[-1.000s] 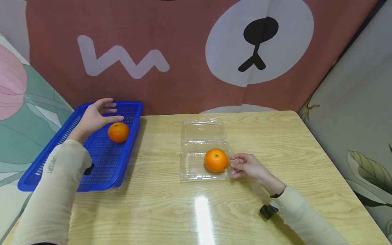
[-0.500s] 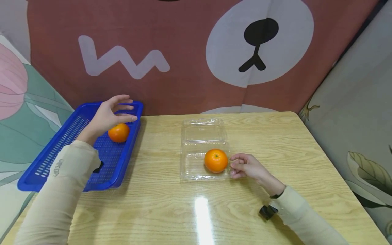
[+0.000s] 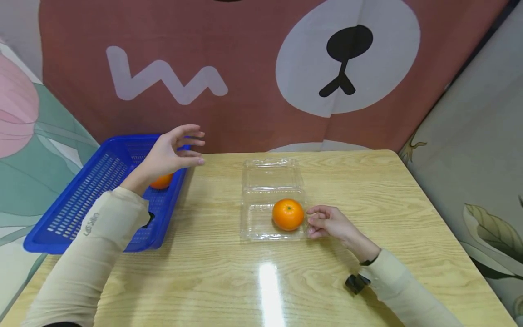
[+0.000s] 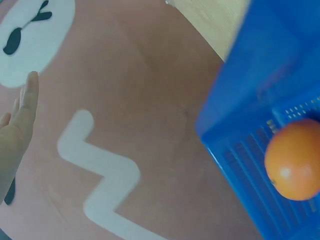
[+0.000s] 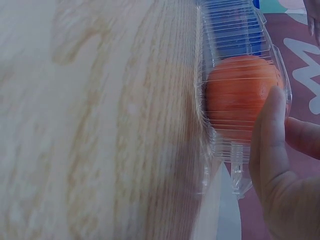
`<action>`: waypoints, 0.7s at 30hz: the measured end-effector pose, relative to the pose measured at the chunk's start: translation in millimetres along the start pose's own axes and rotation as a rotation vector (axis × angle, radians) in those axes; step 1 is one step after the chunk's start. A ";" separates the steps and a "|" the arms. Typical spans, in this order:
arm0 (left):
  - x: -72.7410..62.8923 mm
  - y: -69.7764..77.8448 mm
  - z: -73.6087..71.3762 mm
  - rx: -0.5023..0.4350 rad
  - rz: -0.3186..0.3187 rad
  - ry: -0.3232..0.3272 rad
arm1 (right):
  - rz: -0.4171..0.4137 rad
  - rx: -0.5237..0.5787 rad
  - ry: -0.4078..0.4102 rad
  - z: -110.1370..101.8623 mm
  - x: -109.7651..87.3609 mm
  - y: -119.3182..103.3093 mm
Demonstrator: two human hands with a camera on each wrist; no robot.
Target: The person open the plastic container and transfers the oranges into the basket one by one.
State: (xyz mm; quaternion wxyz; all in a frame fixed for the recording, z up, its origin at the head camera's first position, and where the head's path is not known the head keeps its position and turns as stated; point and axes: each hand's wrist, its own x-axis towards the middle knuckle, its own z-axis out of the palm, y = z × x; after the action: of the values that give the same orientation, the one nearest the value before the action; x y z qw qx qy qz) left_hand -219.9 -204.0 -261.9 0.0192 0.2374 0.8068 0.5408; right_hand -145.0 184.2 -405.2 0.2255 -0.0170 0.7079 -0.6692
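Observation:
My left hand [image 3: 169, 152] is held in the air over the back right corner of the blue plastic basket [image 3: 77, 213], fingers spread and nothing in them. Partly covered by that wrist, an orange [image 3: 162, 182] lies in the basket; the left wrist view shows this orange [image 4: 295, 161] whole except at the frame edge. A clear plastic clamshell box [image 3: 255, 222] stands with its lid laid back, and one orange [image 3: 288, 214] sits at its front right. With thumb and fingers my right hand [image 3: 331, 221] pinches the box's right rim, as the right wrist view also shows.
The light wooden table [image 3: 220, 277] carries both basket and box. Behind its far edge hangs a brown cloth [image 3: 245, 113] with a cartoon bear face. Patterned cloths hang at both sides. A small black camera [image 3: 357, 284] is worn at the right wrist.
My left hand has moved right across the basket, from beside the orange there to the basket's far right corner, still empty. The right hand and the box have stayed in place.

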 end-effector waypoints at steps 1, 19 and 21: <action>0.5 1.5 3.4 -0.003 0.017 -0.007 | 0.000 0.000 -0.001 0.0 -0.1 -0.1; 9.1 3.9 73.9 -0.091 0.130 -0.152 | -0.007 -0.002 -0.012 -1.9 -1.0 0.2; 9.4 0.9 81.5 -0.091 0.130 -0.169 | -0.006 -0.001 -0.015 -2.1 -0.6 0.3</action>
State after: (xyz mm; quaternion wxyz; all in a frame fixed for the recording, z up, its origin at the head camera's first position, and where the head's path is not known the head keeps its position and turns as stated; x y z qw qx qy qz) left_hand -204.5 -129.6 -292.8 0.0630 0.3328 0.7599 0.5549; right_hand -145.1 186.4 -405.3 0.2288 -0.0243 0.7064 -0.6694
